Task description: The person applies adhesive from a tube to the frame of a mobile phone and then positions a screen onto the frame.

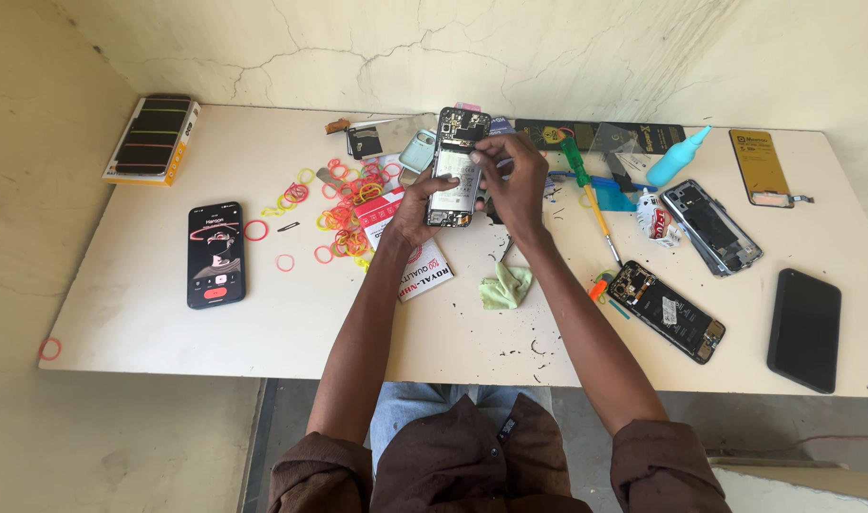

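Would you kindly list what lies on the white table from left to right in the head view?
Striped box → lit black phone → coloured rubber bands → opened phone in both hands → green-handled screwdriver → turquoise squeeze bottle → yellow flat pack → dark blank phone.

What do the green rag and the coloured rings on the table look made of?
Green rag: soft cloth, probably microfibre; matte, crumpled into folds. Coloured rings: most likely rubber bands; thin, limp loops in red, orange and yellow, lying flat and bent out of round. Neither can be confirmed from this distance.
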